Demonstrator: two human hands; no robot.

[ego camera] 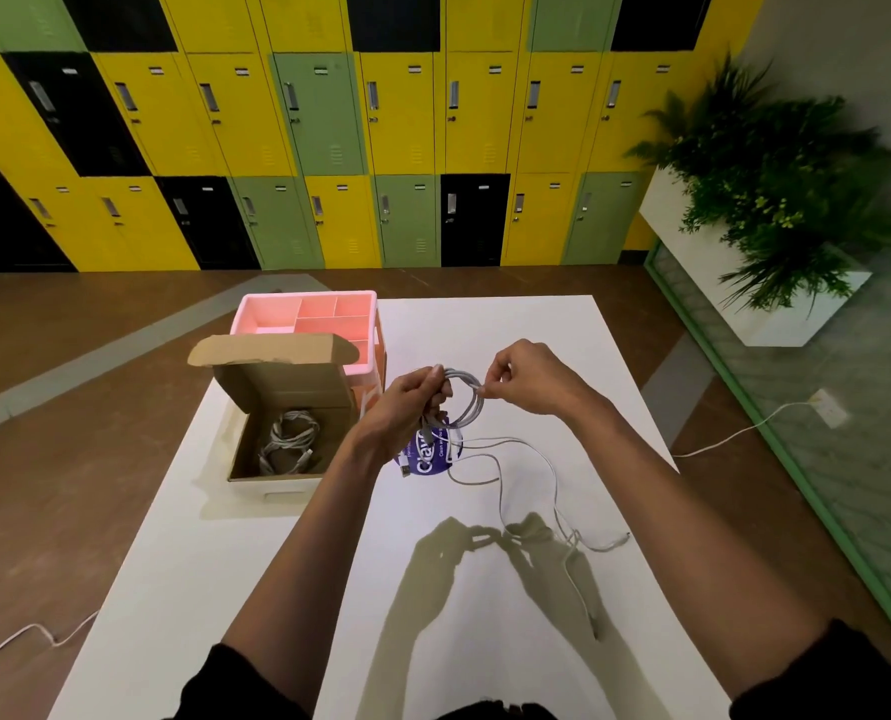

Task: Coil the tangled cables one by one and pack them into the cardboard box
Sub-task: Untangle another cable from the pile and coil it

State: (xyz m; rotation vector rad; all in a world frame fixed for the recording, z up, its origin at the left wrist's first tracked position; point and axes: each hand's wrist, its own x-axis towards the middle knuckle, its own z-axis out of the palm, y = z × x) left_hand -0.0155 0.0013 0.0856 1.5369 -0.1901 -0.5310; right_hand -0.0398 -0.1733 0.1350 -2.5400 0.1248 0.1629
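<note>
Above the white table (511, 330) I hold a grey cable (472, 407) wound into a small round coil. My left hand (407, 407) grips the coil's left side. My right hand (531, 379) pinches the coil's right edge between thumb and fingers. The loose rest of the cable (547, 475) trails down onto the table toward the right, ending in a plug near the table's right edge. An open cardboard box (282, 387) stands at the left with its lid raised, and coiled grey cables (290, 444) lie inside it.
A pink compartment tray (308, 314) stands behind the box. A round purple label (430, 452) lies on the table under my hands. Lockers line the far wall, a planter stands at the right, and white cords run across the floor on both sides.
</note>
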